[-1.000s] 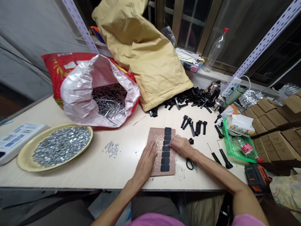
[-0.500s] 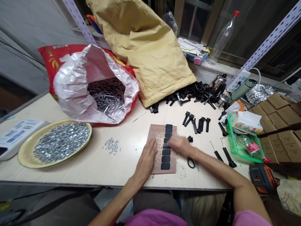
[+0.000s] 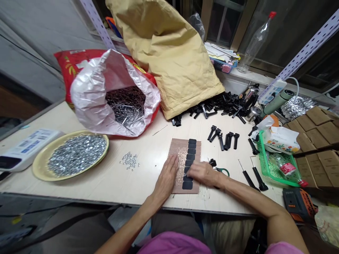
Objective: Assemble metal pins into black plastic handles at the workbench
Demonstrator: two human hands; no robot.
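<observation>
Left hand (image 3: 166, 175) flat, unclenched on one board (image 3: 182, 154); right hand (image 3: 202, 173) curled at eight black patches (image 3: 189, 163), grasp unclear.

ok so, board (image 3: 177, 145) near the front edge of the desk (image 3: 113, 187), pads (image 3: 191, 151) down its right side. Pile of bits (image 3: 129, 159) to its left, plate (image 3: 39, 170) of washers (image 3: 78, 155) further left. Sack (image 3: 88, 91) of rods (image 3: 128, 107) behind those two. Basket (image 3: 261, 155) over on the right with a bottle (image 3: 287, 168) inside, boxes (image 3: 327, 162) right of that.
</observation>
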